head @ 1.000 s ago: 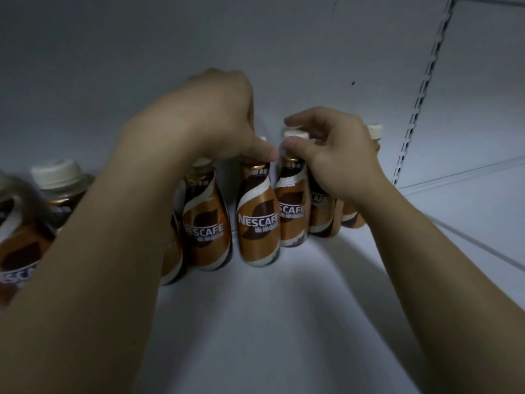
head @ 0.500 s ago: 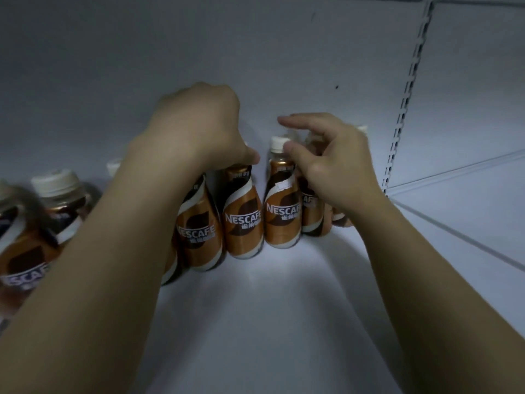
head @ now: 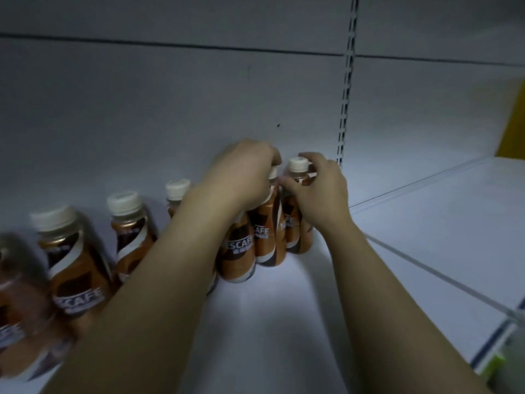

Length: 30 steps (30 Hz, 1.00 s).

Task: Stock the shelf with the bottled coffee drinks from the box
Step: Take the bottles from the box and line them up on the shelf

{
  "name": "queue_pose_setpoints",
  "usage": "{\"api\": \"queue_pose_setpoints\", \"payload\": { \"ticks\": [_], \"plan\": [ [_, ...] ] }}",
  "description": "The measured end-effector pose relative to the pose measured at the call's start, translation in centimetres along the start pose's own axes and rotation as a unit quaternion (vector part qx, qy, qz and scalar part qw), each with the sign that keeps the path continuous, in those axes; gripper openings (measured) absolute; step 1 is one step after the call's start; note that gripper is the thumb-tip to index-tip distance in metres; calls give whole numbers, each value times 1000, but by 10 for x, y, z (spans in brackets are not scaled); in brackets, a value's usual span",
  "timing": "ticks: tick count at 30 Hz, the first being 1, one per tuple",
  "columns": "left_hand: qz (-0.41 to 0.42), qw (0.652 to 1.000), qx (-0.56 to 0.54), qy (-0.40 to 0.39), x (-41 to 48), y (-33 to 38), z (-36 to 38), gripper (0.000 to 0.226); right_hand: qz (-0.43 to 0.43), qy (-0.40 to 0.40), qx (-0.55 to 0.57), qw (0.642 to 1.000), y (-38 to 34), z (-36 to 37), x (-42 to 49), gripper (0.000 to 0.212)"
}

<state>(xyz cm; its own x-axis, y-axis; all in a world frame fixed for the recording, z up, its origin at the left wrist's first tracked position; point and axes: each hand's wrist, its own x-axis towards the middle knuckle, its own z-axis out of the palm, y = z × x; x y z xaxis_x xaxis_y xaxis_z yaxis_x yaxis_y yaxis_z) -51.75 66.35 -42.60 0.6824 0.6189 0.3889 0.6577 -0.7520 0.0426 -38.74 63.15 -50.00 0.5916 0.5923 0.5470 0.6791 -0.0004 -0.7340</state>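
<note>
Nescafé bottles [head: 127, 231] line the back of the shelf [head: 284, 322]. My right hand [head: 321, 191] pinches the end bottle [head: 297, 166] at its neck; my left hand [head: 244, 177] clasps the neighbouring bottle [head: 265, 237] by its top. Front rows look unfilled, and the box is out of view.

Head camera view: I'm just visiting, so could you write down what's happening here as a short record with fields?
Place: white shelf with a grey back panel
Left hand: curled over the top of a coffee bottle
Right hand: fingers and thumb round the neck of the end bottle
Held bottles: standing on the shelf, packed close, at the right end of the row
Other bottles: standing in a row to the left, white caps
</note>
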Motion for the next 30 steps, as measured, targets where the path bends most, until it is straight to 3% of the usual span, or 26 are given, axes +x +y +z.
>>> {"api": "queue_pose_setpoints", "payload": {
  "ticks": [3, 6, 11, 16, 19, 21, 23, 26, 30],
  "plan": [
    [-9, 1000, -21, 2, 4, -3, 3, 42, 23, 2, 32, 999, 1, -5, 2, 59],
    [7, 999, -11, 35, 0, -9, 7, 35, 72, -10, 141, 987, 2, -8, 4, 59],
    [-11, 996, 23, 87, 1, -9, 14, 32, 108, -43, 293, 949, 11, -10, 3, 33],
    [-46, 995, 9, 91, 6, -6, 17, 36, 127, -61, 393, 909, 7, -8, -2, 33],
    [-47, 995, 5, 92, 6, -7, 16, 42, 119, -76, 273, 951, 9, -13, 1, 37],
    [-33, 996, 11, 78, 4, -8, 12, 46, 127, -128, 141, 973, 11, -24, 3, 59],
    [-18, 998, 22, 51, 1, -11, 8, 51, 149, -198, 47, 968, 12, -31, 2, 76],
    [-6, 998, 46, 46, 0, -11, 9, 51, 144, -274, -3, 951, 13, -26, -2, 64],
    [-10, 995, 63, 71, 3, -10, 14, 48, 105, -282, -12, 954, 12, -18, -5, 44]
  ]
}}
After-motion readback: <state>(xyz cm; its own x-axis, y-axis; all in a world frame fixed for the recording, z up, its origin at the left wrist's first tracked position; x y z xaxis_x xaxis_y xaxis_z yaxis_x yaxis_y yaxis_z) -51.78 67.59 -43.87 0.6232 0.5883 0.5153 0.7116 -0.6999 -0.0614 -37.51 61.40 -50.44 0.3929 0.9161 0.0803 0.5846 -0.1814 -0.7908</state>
